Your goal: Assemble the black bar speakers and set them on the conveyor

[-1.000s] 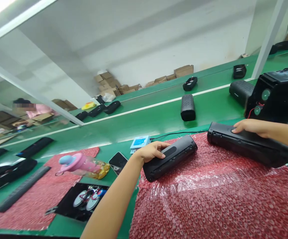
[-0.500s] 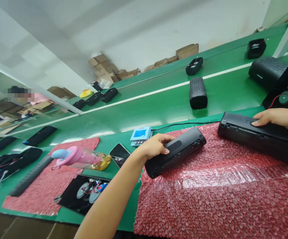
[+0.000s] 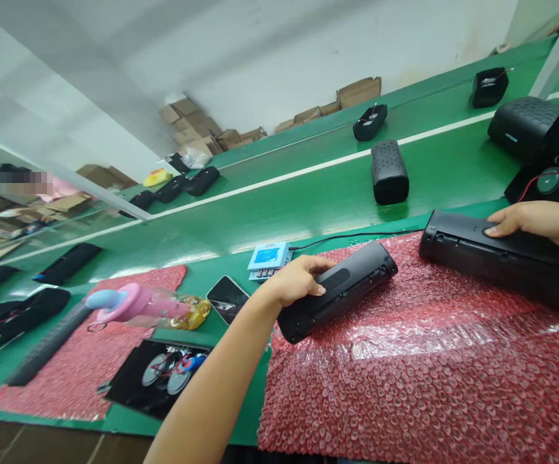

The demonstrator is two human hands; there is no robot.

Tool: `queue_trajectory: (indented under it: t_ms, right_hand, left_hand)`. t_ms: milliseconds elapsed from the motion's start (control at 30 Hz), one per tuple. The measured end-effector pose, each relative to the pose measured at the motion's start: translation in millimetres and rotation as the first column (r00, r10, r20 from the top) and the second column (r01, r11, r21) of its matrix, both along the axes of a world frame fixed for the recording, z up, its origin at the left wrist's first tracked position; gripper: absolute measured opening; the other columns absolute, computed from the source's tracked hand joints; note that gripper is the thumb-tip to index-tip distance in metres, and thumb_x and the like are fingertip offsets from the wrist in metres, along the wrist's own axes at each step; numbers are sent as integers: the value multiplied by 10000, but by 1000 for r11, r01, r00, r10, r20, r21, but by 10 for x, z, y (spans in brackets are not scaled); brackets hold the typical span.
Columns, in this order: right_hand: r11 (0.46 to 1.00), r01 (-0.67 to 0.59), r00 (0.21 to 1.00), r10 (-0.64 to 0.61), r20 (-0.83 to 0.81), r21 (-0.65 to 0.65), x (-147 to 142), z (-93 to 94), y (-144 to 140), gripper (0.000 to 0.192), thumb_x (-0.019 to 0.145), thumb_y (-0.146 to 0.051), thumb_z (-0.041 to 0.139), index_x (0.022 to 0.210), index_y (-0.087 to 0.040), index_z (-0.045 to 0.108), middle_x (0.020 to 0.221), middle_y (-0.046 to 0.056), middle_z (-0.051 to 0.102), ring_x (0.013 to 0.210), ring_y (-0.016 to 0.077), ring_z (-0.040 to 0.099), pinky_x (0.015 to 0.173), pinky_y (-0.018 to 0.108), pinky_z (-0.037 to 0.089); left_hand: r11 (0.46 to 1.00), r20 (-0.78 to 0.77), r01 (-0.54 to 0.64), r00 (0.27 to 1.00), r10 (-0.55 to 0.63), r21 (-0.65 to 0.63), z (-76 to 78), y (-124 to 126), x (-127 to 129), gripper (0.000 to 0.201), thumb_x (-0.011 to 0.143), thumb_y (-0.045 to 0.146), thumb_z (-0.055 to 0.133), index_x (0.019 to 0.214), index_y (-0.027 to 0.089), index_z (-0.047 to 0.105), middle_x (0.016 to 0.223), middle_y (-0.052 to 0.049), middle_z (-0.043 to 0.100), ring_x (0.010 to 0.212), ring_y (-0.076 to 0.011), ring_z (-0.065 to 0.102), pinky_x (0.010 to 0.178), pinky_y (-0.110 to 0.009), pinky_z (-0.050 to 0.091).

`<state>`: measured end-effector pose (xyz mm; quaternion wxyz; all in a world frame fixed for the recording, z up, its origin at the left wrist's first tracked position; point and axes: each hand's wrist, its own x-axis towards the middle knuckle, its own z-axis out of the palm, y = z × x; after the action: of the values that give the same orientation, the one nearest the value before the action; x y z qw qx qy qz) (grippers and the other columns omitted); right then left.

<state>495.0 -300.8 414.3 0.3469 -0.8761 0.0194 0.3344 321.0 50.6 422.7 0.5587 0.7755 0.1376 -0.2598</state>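
My left hand [image 3: 303,281] is closed round a short black speaker housing [image 3: 344,290], thumb along its near face. This housing lies tilted over red bubble wrap [image 3: 429,386], its slotted side facing me. At the right, my right hand [image 3: 525,222] grips a longer black speaker housing [image 3: 477,254] from above. The thumb rests near a round spot on top. A narrow gap separates the two housings. The right end of the longer one runs out of view. Beyond my left hand stands a small light-blue device with a screen [image 3: 268,258], a black cable leading from it.
Left of my arm are a phone [image 3: 227,298], a pink bottle [image 3: 148,306] and an open black case with wired round drivers [image 3: 158,374]. Across the green bench [image 3: 308,212] stand a black mesh speaker [image 3: 389,172] and further speakers. A person sits far left.
The view has shifted slightly, and most things appear a little further left. Against them, the mesh speaker beyond the bubble wrap has moved right. Both hands keep their hold on the housings.
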Motion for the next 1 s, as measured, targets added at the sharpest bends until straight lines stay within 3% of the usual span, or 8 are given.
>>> queue_trajectory:
  t_ms: [100, 267, 667, 867, 1000]
  right_hand:
    - [987, 115, 962, -82, -261, 115, 62, -56, -28, 191, 770, -223, 484, 664, -206, 642, 702, 100, 684, 589, 199, 628, 610, 307, 485]
    - [988, 62, 983, -36, -183, 141, 99, -99, -60, 147, 728, -239, 518, 702, -203, 658, 691, 102, 685, 552, 203, 618, 602, 328, 486]
    - [989, 95, 980, -73, -185, 111, 44, -42, -23, 177, 763, -218, 497, 693, -194, 658, 701, 100, 682, 628, 212, 632, 601, 304, 483]
    - [993, 12, 992, 3, -130, 115, 58, -55, -30, 176, 732, -243, 506, 696, -203, 674, 704, 103, 689, 594, 216, 620, 569, 312, 484]
    - [986, 105, 978, -79, -192, 126, 42, -38, -16, 173, 746, -215, 503, 689, -200, 666, 689, 96, 680, 607, 209, 623, 601, 304, 485]
  left_hand:
    - [999, 1, -23, 1000, 23, -29, -7, 6, -6, 562, 456, 85, 544, 987, 185, 701, 946, -22, 715, 869, -224, 612, 837, -366, 457]
    - [995, -1, -74, 997, 74, -65, -17, 22, -36, 529, 458, 95, 603, 972, 188, 682, 950, -29, 707, 874, -218, 608, 854, -382, 451]
    - [992, 8, -106, 994, 107, -72, -20, 71, -38, 527, 462, 107, 674, 982, 183, 692, 1006, -43, 707, 907, -219, 615, 883, -388, 447]
    - [992, 2, -109, 994, 110, -64, -30, 76, -40, 531, 454, 116, 675, 978, 197, 691, 983, -33, 712, 885, -219, 612, 854, -390, 463]
    - [991, 0, -110, 994, 110, -71, -22, 71, -41, 542, 453, 113, 665, 989, 193, 685, 962, -28, 712, 873, -212, 609, 849, -382, 460]
